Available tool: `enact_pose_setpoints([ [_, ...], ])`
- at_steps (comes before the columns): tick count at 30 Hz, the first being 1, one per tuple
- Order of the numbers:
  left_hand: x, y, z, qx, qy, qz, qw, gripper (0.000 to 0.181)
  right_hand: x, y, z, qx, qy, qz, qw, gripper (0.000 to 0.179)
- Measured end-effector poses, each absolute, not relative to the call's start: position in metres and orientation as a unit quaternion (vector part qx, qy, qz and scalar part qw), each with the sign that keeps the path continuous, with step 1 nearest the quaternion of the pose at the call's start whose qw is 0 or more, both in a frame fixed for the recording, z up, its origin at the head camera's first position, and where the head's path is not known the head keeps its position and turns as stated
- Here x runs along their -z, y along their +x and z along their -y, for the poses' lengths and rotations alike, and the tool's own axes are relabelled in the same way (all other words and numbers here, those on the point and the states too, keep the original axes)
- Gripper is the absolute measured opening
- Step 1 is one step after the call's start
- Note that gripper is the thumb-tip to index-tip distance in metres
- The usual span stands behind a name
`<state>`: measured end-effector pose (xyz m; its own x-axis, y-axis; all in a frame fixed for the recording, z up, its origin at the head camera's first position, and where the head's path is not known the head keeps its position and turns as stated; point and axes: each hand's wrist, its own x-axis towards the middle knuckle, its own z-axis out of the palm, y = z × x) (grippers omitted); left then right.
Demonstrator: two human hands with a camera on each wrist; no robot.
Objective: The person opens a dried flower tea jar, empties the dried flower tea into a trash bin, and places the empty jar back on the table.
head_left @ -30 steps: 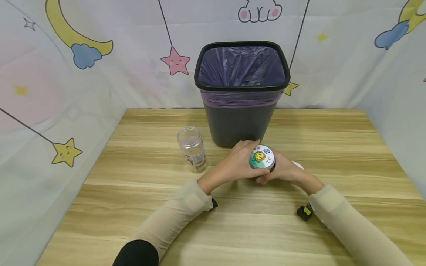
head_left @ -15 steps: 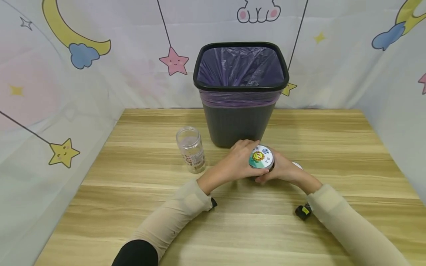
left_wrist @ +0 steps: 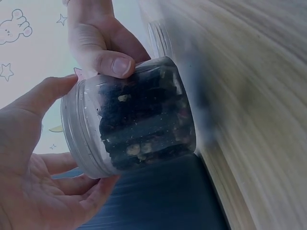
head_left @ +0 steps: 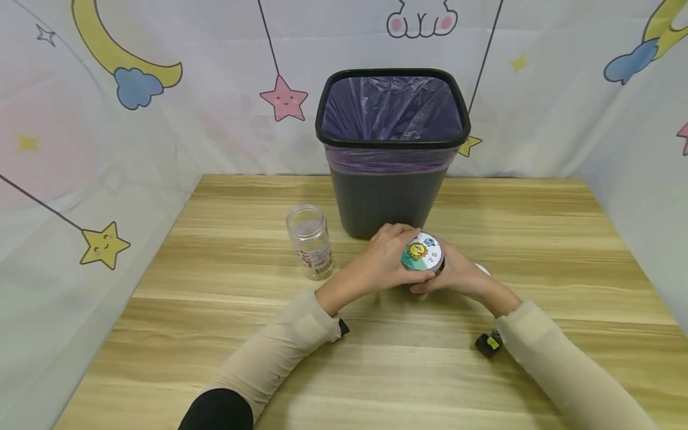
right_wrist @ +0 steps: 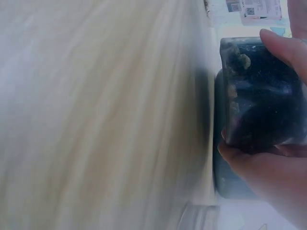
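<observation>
Both hands hold a clear round jar [left_wrist: 144, 115] of dark, chunky contents, close over the wooden table in front of the bin. My left hand [head_left: 384, 260] grips its top around the lid [head_left: 422, 253], which has a smiling flower print on white and green. In the left wrist view, the left thumb and fingers spread around the ringed neck. My right hand [head_left: 454, 272] holds the jar's body; its thumb presses the side in the left wrist view, and its fingers [right_wrist: 254, 165] wrap the body in the right wrist view.
A dark grey bin [head_left: 387, 200] with a purple liner stands behind the hands. Left of it is an open clear jar [head_left: 310, 242] with printed text. A white round thing [head_left: 482, 269] is mostly hidden behind the right wrist. Patterned cloth hangs around the wooden table [head_left: 242, 239].
Both hands keep their hold on the jar in nearly the same place. The lid's print shows slightly turned; the head view shifts a little.
</observation>
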<state>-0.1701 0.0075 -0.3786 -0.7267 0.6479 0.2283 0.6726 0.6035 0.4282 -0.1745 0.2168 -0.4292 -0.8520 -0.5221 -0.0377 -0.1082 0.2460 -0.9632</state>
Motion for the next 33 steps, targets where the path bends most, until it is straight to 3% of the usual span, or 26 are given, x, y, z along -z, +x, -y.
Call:
enact_pose_setpoints([
  [15,0.366,-0.163,0.005,0.260,-0.382,0.883,0.088,0.073,0.415,-0.167,-0.205,0.558,-0.212,-0.793,0.123,0.092],
  [24,0.361,-0.162,0.011,0.282,-0.397,0.860,0.153,0.068,0.404,-0.165,-0.201,0.522,-0.217,-0.822,0.070,0.090],
  [33,0.357,-0.162,0.013,0.285,-0.403,0.853,0.169,0.068,0.397,-0.162,-0.196,0.513,-0.203,-0.832,0.052,0.092],
])
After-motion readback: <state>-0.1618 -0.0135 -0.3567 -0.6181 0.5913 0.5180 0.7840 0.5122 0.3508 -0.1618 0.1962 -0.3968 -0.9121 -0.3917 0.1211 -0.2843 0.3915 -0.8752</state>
